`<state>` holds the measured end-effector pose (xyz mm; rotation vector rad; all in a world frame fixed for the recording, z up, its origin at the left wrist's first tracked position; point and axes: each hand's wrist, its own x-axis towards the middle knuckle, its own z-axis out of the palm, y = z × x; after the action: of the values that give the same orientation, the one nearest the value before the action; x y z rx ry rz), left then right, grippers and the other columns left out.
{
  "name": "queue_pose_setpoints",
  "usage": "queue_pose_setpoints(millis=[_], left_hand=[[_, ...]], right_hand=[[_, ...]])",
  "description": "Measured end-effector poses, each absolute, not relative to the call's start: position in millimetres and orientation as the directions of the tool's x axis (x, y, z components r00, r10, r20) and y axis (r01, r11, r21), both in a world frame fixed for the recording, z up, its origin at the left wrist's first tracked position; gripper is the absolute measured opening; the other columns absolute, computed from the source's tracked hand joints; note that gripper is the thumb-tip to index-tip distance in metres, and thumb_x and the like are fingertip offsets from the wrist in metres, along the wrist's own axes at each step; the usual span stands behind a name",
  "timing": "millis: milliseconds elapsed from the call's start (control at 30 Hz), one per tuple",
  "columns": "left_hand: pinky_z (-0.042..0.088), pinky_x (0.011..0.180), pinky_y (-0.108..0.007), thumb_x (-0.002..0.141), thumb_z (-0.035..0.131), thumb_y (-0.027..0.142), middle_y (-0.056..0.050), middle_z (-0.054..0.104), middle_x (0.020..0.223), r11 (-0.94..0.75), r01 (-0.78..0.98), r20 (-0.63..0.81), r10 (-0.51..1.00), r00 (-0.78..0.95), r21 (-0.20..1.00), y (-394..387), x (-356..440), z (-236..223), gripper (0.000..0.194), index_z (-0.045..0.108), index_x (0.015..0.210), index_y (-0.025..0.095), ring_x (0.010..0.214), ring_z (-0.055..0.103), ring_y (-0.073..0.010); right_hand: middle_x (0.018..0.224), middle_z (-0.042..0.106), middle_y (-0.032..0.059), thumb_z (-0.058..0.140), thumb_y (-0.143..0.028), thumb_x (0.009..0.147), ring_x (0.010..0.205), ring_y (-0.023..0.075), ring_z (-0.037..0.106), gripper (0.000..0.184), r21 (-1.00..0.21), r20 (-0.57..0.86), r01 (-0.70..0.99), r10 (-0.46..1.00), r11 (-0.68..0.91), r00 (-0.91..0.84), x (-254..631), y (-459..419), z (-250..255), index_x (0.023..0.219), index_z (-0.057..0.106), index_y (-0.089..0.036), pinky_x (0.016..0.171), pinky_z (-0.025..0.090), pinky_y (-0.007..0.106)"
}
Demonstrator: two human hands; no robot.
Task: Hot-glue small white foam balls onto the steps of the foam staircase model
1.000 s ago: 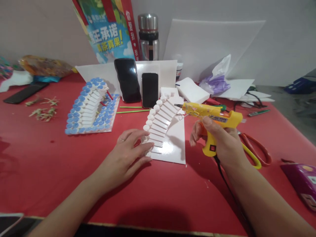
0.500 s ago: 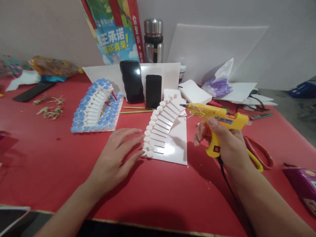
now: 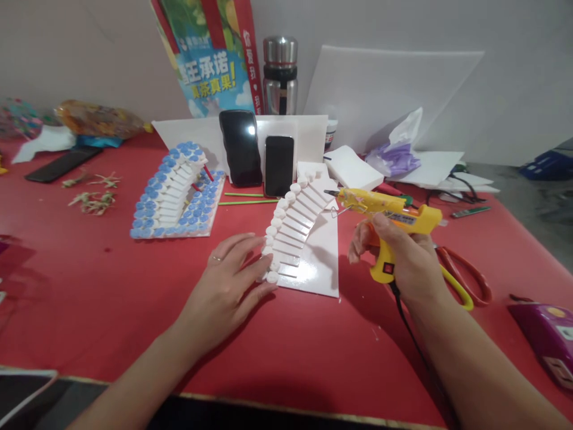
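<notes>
My right hand (image 3: 403, 257) is wrapped around the handle of a yellow hot glue gun (image 3: 389, 209), whose nozzle points left. The nozzle is over the upper right part of a white model staircase (image 3: 295, 230), with a row of white round discs (image 3: 276, 223) along its curved left edge. The staircase rests on a white board (image 3: 320, 275). My left hand (image 3: 228, 278) has its fingers stretched out and apart at the lower left discs, thumb below and fingertips touching or very near them. Part of the lowest discs is hidden behind the fingers.
A similar staircase model with blue discs (image 3: 197, 206) stands to the left. Two phones, one a black phone (image 3: 240, 149), lean at the back by a steel flask (image 3: 280, 74). Red and yellow-handled pliers (image 3: 474, 280) lie right. The glue gun's cord (image 3: 409, 328) runs down the red table (image 3: 286, 352).
My left hand has moved right and its fingers now overlap the lower discs. The glue gun has shifted slightly left, and the view has moved a little.
</notes>
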<state>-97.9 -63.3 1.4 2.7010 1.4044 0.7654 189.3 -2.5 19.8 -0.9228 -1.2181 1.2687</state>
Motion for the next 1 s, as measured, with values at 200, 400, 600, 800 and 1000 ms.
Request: queue_pose_setpoints(millis=[200, 400, 600, 800, 1000], left_hand=[[0.047, 0.111, -0.056, 0.100, 0.066, 0.024, -0.020, 0.060, 0.143, -0.616, 0.769, 0.435, 0.748, 0.501, 0.174, -65, -97, -3, 0.027, 0.064, 0.126, 0.016, 0.138, 0.052, -0.0366], [0.047, 0.110, -0.054, 0.099, 0.066, 0.018, -0.019, 0.061, 0.141, -0.641, 0.756, 0.458, 0.715, 0.528, 0.131, -65, -95, -5, 0.026, 0.065, 0.125, 0.016, 0.136, 0.054, -0.0354], [0.049, 0.110, -0.052, 0.099, 0.066, 0.017, -0.016, 0.065, 0.137, -0.636, 0.753, 0.468, 0.724, 0.507, 0.168, -63, -95, -7, 0.025, 0.067, 0.123, 0.018, 0.133, 0.057, -0.0333], [0.047, 0.113, -0.054, 0.099, 0.067, 0.023, -0.017, 0.062, 0.142, -0.619, 0.764, 0.485, 0.733, 0.476, 0.185, -64, -96, 2, 0.039, 0.060, 0.137, 0.022, 0.136, 0.057, -0.0347], [0.055, 0.097, -0.045, 0.100, 0.061, 0.017, -0.012, 0.072, 0.121, -0.762, 0.615, 0.492, 0.623, 0.609, 0.204, -45, -67, 28, 0.019, 0.070, 0.117, 0.019, 0.113, 0.067, -0.0284]], right_hand=[[0.064, 0.063, 0.0000, 0.074, -0.040, 0.095, 0.056, 0.0174, 0.065, 0.026, -0.961, 0.164, -0.244, 0.980, 0.133, -0.112, 190, -5, 25, 0.077, 0.073, -0.022, 0.054, 0.054, 0.033], [0.064, 0.063, 0.0006, 0.075, -0.040, 0.094, 0.054, 0.0164, 0.062, 0.028, -0.960, 0.147, -0.255, 0.984, 0.118, -0.099, 189, -6, 29, 0.074, 0.072, -0.020, 0.057, 0.053, 0.034], [0.064, 0.062, 0.0006, 0.076, -0.038, 0.093, 0.056, 0.0160, 0.063, 0.028, -0.954, 0.157, -0.272, 0.983, 0.126, -0.096, 189, -4, 27, 0.072, 0.072, -0.020, 0.054, 0.052, 0.032], [0.065, 0.061, 0.0006, 0.075, -0.039, 0.094, 0.057, 0.0162, 0.061, 0.030, -0.947, 0.175, -0.277, 0.984, 0.164, -0.015, 196, -1, 33, 0.071, 0.071, -0.020, 0.057, 0.055, 0.034], [0.068, 0.059, -0.0001, 0.074, -0.043, 0.094, 0.061, 0.0156, 0.061, 0.029, -0.888, 0.265, -0.327, 0.941, 0.322, 0.209, 217, 14, 36, 0.073, 0.070, -0.023, 0.056, 0.054, 0.034]])
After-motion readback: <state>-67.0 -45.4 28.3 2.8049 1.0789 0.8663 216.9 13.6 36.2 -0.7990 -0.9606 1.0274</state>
